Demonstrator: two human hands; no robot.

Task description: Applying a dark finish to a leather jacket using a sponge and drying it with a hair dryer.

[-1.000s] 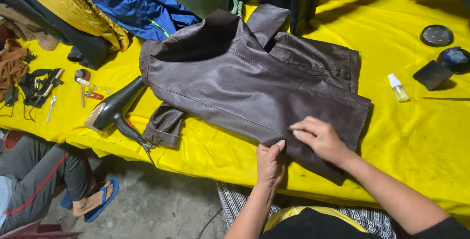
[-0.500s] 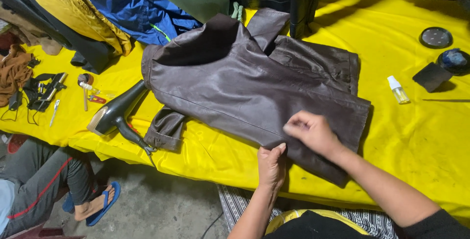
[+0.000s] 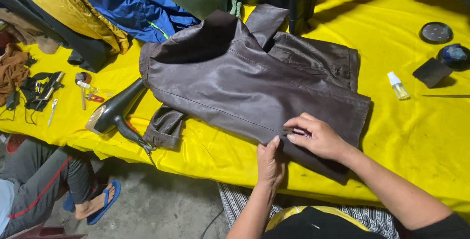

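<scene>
Left hand point(image 3: 270, 163) presses flat at the hem of the dark brown leather jacket point(image 3: 245, 80) on the yellow-covered surface point(image 3: 421, 136), right hand point(image 3: 318, 136) pinches a small item at the seam; best keep the leather taut.

we see a dark brown leather jacket point(image 3: 245, 82) lying flat, spread across the yellow table point(image 3: 421, 131), collar away from us, one cuffed sleeve hanging over the near edge, surface lightly creased.

Left hand point(image 3: 270, 163) flat; right hand point(image 3: 316, 136) pinching.
</scene>
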